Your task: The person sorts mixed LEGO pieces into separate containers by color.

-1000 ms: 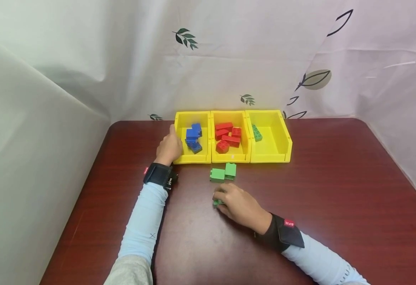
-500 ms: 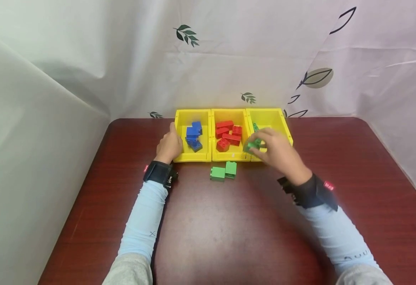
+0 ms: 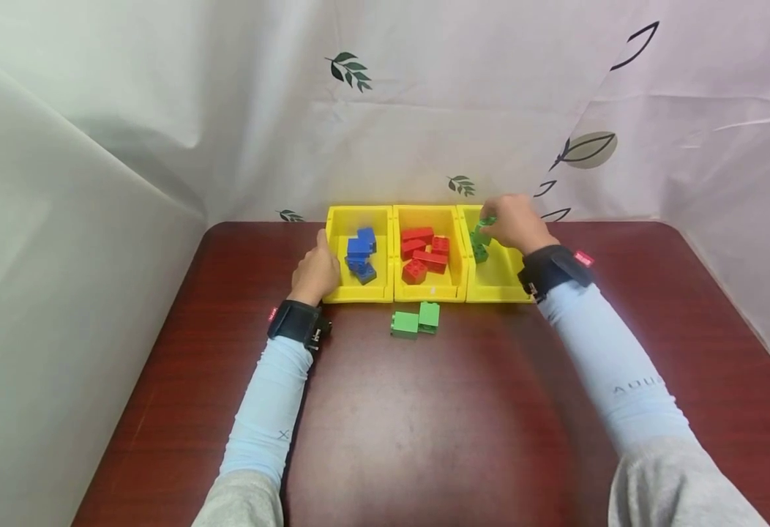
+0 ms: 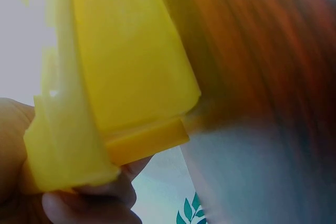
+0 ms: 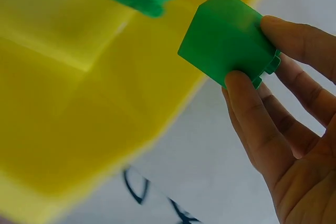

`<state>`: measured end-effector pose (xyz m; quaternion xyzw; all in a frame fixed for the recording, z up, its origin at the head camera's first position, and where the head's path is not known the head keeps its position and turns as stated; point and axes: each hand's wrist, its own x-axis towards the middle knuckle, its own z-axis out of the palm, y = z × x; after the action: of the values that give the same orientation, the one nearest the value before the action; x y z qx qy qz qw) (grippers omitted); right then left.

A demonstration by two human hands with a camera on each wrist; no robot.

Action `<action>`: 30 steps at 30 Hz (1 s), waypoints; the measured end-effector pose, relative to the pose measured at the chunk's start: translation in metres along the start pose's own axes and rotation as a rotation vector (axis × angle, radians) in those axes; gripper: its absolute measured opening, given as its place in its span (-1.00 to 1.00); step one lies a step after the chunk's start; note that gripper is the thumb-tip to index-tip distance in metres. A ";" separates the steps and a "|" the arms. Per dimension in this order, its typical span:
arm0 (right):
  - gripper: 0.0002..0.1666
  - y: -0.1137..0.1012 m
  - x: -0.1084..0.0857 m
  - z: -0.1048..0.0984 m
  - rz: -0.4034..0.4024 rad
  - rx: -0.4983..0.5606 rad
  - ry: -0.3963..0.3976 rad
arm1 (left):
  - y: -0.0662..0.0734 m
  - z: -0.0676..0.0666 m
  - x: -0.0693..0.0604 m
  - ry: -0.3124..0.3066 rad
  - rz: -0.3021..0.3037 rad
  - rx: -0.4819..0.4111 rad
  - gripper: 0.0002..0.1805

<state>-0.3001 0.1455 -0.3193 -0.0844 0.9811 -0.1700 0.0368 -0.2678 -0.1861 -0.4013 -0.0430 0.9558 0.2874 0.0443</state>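
Observation:
In the head view, my left hand (image 3: 315, 272) holds the side of the left yellow bin (image 3: 360, 294). The left wrist view shows its fingers (image 4: 89, 211) curled around the bin's wall. My right hand (image 3: 519, 223) is over the back of the right yellow bin (image 3: 500, 294). Between thumb and fingers it pinches a green toy brick (image 5: 226, 38), seen large in the right wrist view. Below that brick, green bricks (image 3: 480, 253) lie along the bin's left side, partly hidden in the head view.
Blue bricks (image 3: 360, 252) lie in the left bin. The middle bin (image 3: 431, 295) has several red bricks (image 3: 430, 260). In front, a green brick (image 3: 405, 324) and another green brick (image 3: 429, 316) lie on the brown table (image 3: 411, 424). Behind hangs a white curtain (image 3: 227, 132).
My right hand has gone from the table to the right bin, then farther back over it, carrying a green brick. My left hand keeps its hold on the left bin.

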 end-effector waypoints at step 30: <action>-0.40 0.009 0.018 0.022 0.085 -0.029 0.000 | 0.000 0.001 0.001 -0.009 -0.012 -0.002 -0.43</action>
<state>-0.3168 0.1438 -0.3442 -0.0432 0.9862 -0.1540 0.0425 -0.2690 -0.1855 -0.4021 -0.0476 0.9551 0.2880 0.0504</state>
